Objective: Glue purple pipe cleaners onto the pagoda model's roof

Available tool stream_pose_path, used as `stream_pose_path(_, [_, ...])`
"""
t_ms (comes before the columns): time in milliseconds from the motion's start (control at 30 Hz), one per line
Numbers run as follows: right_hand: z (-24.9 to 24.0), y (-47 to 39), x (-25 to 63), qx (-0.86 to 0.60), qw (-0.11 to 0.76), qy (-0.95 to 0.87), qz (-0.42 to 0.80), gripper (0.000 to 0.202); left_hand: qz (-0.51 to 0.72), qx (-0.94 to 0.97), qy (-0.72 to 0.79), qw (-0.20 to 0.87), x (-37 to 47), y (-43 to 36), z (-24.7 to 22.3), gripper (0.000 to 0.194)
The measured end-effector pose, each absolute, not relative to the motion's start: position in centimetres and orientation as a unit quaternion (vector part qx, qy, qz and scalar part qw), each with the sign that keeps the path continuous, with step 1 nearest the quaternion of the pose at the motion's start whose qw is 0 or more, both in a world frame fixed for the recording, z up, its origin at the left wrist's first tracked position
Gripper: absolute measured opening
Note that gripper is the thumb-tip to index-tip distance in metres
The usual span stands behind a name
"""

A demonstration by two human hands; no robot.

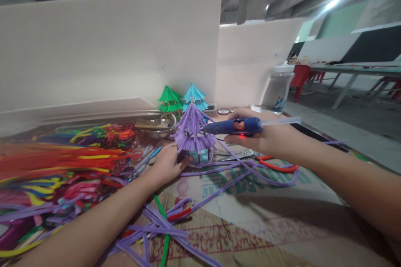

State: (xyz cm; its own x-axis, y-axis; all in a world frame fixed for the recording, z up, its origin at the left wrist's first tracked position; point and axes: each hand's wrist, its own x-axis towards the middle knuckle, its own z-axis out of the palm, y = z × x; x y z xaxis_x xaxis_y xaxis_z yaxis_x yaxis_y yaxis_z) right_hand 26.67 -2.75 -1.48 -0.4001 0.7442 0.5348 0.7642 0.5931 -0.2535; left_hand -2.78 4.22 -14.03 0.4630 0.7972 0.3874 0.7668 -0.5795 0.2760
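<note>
A small two-tiered pavilion (pixel 194 133) covered in purple pipe cleaners stands upright near the middle of the table. My left hand (pixel 171 162) is closed at its lower left side, fingers against the base. In my right hand (pixel 261 131) is a blue glue gun (pixel 232 126), its nozzle pointing left at the purple roof and a clear glue stick poking out of its back end. Whether the nozzle touches the roof I cannot tell. Loose purple pipe cleaners (pixel 230 179) lie right of and in front of the pavilion.
Colourful pipe cleaners (pixel 62 158) are heaped on the left. Behind are green (pixel 169 98) and light blue (pixel 194 94) pavilions and a metal bowl (pixel 156 132). Red-handled pliers (pixel 278 166), scissors (pixel 239 155) and a clear bottle (pixel 278 89) are on the right.
</note>
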Motion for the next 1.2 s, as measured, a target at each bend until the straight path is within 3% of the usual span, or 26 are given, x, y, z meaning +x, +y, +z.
stream_pose_path(500, [-1.3,-2.7,26.4,-0.456,0.323,-0.829,-0.029,0.035,0.257,0.855,0.451,0.018,-2.8,4.1,-14.1,0.042])
stream_pose_path(900, [-1.8,-3.3,26.1,-0.452,0.273,-0.838,-0.136,0.027,0.247,0.848,0.468,0.012,-2.7,4.0,-13.9,0.041])
stream_pose_path(1200, [-1.0,-4.3,26.0,-0.445,0.251,-0.847,-0.145,0.026,0.252,0.85,0.462,0.026,-2.7,4.1,-13.9,0.04])
